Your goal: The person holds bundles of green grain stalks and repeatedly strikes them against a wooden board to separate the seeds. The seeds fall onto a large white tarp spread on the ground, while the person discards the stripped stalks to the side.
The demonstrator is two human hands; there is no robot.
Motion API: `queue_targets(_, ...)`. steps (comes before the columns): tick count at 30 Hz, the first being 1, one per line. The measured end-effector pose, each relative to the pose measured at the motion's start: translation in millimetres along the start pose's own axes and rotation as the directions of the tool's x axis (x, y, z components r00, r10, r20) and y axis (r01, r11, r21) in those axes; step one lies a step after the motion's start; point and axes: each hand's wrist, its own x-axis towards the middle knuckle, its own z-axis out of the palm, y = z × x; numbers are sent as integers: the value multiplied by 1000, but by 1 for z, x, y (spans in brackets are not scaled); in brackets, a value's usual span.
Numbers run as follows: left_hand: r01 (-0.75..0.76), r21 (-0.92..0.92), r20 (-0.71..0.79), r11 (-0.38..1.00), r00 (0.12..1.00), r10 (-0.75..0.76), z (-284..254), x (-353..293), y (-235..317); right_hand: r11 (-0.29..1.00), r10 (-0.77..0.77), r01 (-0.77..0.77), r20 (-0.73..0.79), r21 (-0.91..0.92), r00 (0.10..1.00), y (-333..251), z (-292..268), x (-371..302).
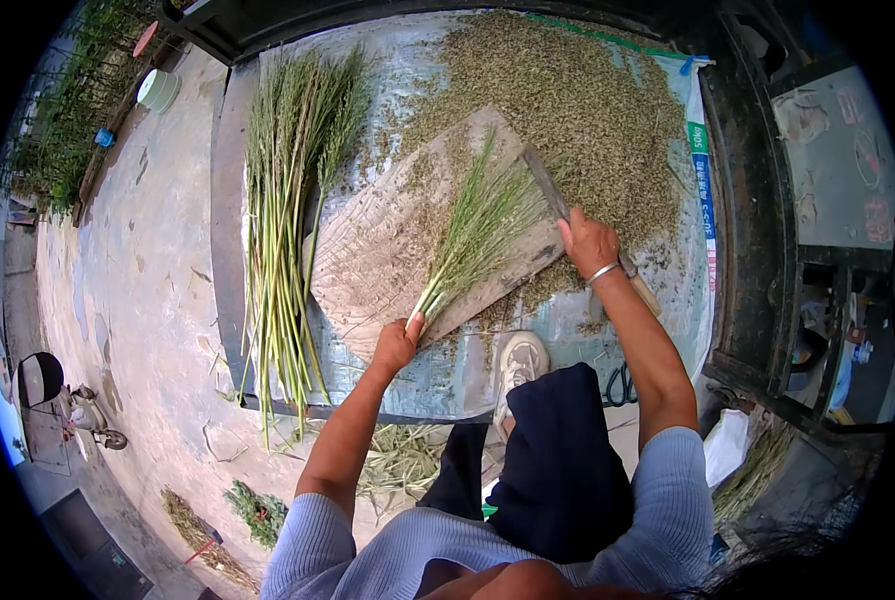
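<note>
A bunch of green stalks [483, 215] is laid slantwise over a weathered wooden board [368, 240], its feathery heads spread toward the upper right. The cut ends are gripped by the left hand [396, 345], the fingers curled round the stems and the thumb laid along them near the board's lower edge. The left forearm is slanted up and inward from the lower edge of the view.

By the right hand [590, 243], a narrow, dark flat tool [546, 182] is clasped at its lower end; the fingers are closed and the tool is tilted up and leftward across the tips of the heads. Whether the heads are pressed by it cannot be told. The right forearm is bent up and leftward from the elbow, and a pale bracelet [602, 271] is worn at the wrist.

Printing in characters and figures is carried on the blue and green band [706, 190] along the right edge of the pale sheet [443, 388] beneath the board, with red characters lower down. Reddish marks, too faint to be made out, are borne by a grey panel [828, 150] farther right.
</note>
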Motion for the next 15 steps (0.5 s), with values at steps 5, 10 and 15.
queue_targets(5,42,285,-139,957,990,-2,0,-15,26,882,-370,356,-13,310,929,-106,-17,-50)
queue_targets(10,40,497,-148,867,988,39,-4,-18,21,976,-182,154,186,155,966,-78,4,-56)
queue_targets(15,14,563,-133,827,988,73,-7,-11,14,1000,-11,13,117,-9,993,-68,-31,-37)
